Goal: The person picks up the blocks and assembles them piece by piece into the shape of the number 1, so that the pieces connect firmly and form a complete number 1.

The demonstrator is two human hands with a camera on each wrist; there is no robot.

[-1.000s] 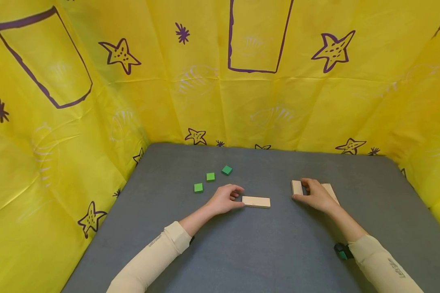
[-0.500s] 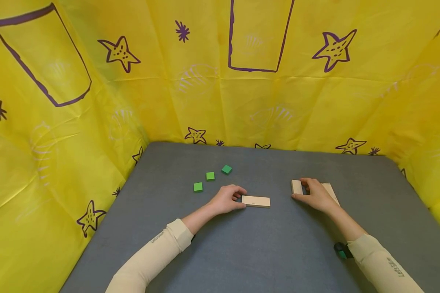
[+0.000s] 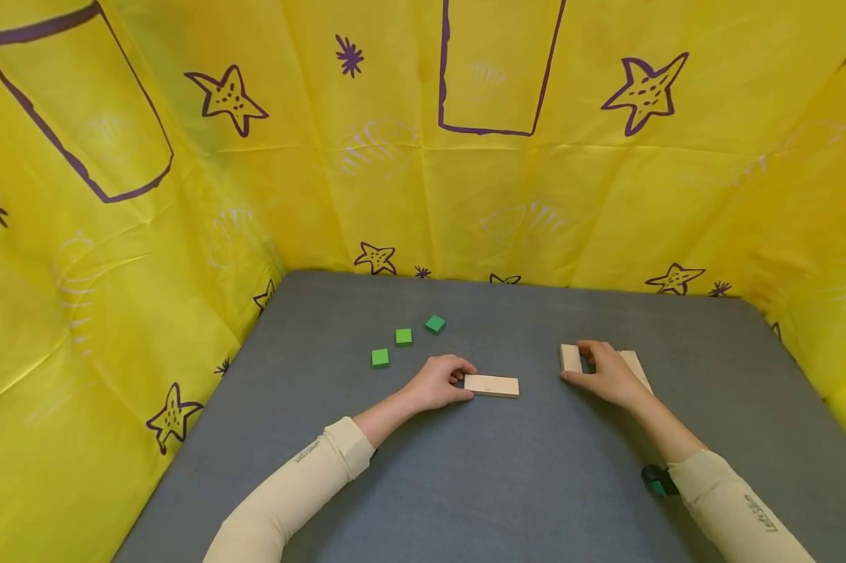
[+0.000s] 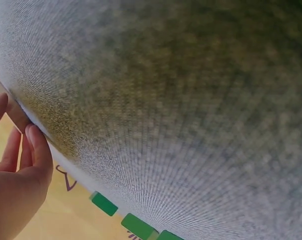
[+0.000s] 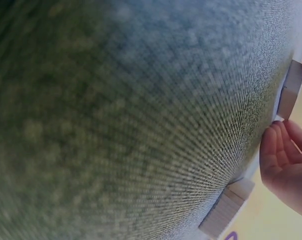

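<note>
The left sleeve (image 3: 271,500) is pale cream, with a wide cuff (image 3: 348,449) and dark lettering (image 3: 307,451); the right sleeve (image 3: 733,512) matches. A black wrist device (image 3: 652,475) with a green patch (image 3: 658,489) shows by the right cuff (image 3: 697,471).

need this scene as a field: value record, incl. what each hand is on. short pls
surface: grey tabletop
backdrop: yellow cloth with dark line drawings, starfish among them
wooden blocks: 3, set apart
left hand: pinches the left end of the left wooden block
right hand: thumb and fingers grip the middle wooden block by its near and far ends
right wooden block: partly hidden by the right hand
green blocks: 3, apart, in a slanting row beyond the left hand; untouched
stacked: none
</note>
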